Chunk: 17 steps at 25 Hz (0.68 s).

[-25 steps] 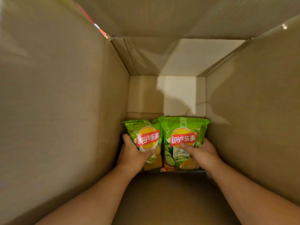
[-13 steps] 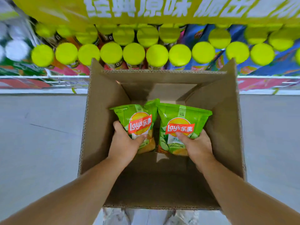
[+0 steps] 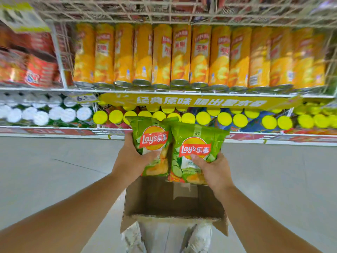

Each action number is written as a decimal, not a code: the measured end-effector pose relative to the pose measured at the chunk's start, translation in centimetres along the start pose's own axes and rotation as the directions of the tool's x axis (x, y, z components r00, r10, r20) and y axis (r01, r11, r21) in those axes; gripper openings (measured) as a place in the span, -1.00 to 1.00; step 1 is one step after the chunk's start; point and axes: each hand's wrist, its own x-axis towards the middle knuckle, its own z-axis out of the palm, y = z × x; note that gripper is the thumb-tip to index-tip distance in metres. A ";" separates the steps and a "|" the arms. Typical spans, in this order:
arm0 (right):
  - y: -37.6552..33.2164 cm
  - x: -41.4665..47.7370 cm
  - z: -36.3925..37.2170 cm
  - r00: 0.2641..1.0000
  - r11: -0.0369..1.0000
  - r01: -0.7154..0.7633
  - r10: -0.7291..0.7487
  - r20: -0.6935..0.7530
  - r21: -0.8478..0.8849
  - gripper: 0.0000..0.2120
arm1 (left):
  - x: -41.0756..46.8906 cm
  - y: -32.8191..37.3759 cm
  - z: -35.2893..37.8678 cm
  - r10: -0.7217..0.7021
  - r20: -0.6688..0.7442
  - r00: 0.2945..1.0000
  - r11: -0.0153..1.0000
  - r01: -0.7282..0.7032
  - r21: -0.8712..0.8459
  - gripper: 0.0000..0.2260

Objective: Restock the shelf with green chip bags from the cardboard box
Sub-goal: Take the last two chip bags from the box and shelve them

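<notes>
Two green Lay's chip bags are held up side by side above the open cardboard box, which stands on the floor at my feet. My left hand grips the left green bag by its lower left side, thumb across the front. My right hand grips the right green bag by its lower right part, thumb on the front. The bags overlap slightly at their inner edges. Behind them runs the shelf with its wire racks.
Yellow chip canisters stand in a row on the upper shelf; yellow lids and white lids fill the shelf below. A yellow banner lines the shelf edge. Red packages sit at upper left. Grey floor lies around the box.
Both hands have lifted the two green bags up out of the box, toward the shelf. My view has risen from the box interior to the shelves.
</notes>
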 end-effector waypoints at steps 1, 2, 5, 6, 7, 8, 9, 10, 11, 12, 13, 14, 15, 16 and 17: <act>-1.4 -0.8 -0.2 1.000 1.000 0.024 -0.024 0.010 -0.009 -0.46 | -0.5 1.2 -1.0 0.018 -0.003 1.000 1.000 -0.018 -0.001 -0.28; -3.1 -1.8 -0.5 0.999 0.999 0.050 -0.050 0.011 -0.016 -0.46 | -1.1 2.8 -2.2 0.035 -0.005 0.999 0.999 -0.035 -0.002 -0.28; -8.4 -5.3 -1.8 0.997 0.997 0.079 -0.079 0.022 0.001 -0.43 | -3.0 7.5 -5.9 0.065 0.004 0.998 0.998 -0.065 -0.001 -0.32; -10.1 -6.6 -2.3 0.997 0.997 0.079 -0.079 0.020 0.023 -0.46 | -3.7 9.1 -7.1 0.072 0.011 0.997 0.997 -0.072 -0.001 -0.31; -11.7 -7.9 -2.8 0.997 0.997 0.068 -0.069 0.020 0.034 -0.49 | -4.5 10.7 -8.3 0.080 0.020 0.997 0.997 -0.080 -0.002 -0.29; -13.2 -9.1 -3.2 0.997 0.996 0.079 -0.080 0.012 0.042 -0.53 | -5.1 12.2 -9.4 0.095 0.029 0.995 0.995 -0.095 -0.007 -0.27; -14.8 -10.2 -3.5 0.996 0.995 0.093 -0.093 0.001 0.035 -0.57 | -5.5 13.5 -10.4 0.111 0.033 0.993 0.994 -0.111 -0.011 -0.25; -16.4 -11.6 -3.7 0.994 0.993 0.112 -0.112 -0.013 0.024 -0.58 | -6.2 15.0 -11.6 0.126 0.034 0.991 0.992 -0.125 -0.017 -0.24; -18.2 -13.0 -3.9 0.992 0.992 0.125 -0.124 -0.019 0.030 -0.55 | -6.8 16.5 -12.9 0.139 0.034 0.990 0.990 -0.139 -0.017 -0.25; -19.8 -14.2 -4.2 0.990 0.990 0.137 -0.137 -0.020 0.041 -0.50 | -7.5 18.1 -14.2 0.161 0.034 0.986 0.987 -0.161 -0.019 -0.26; -21.6 -15.6 -4.5 0.989 0.989 0.145 -0.144 -0.029 0.040 -0.49 | -8.4 19.6 -15.5 0.184 0.034 0.982 0.983 -0.183 -0.022 -0.27; -23.3 -16.7 -4.9 0.986 0.986 0.165 -0.164 -0.040 0.028 -0.53 | -9.1 21.2 -16.8 0.215 0.031 0.976 0.976 -0.214 -0.029 -0.28; -25.0 -17.8 -5.2 0.984 0.984 0.177 -0.176 -0.040 0.027 -0.58 | -9.8 22.7 -18.2 0.241 0.030 0.970 0.970 -0.240 -0.036 -0.29; -26.4 -18.8 -5.4 0.983 0.984 0.179 -0.178 -0.043 0.024 -0.60 | -10.5 23.9 -19.4 0.259 0.031 0.965 0.965 -0.258 -0.040 -0.30; -27.8 -20.0 -5.5 0.984 0.984 0.173 -0.172 -0.042 0.031 -0.56 | -11.0 24.9 -20.4 0.279 0.025 0.960 0.959 -0.278 -0.051 -0.29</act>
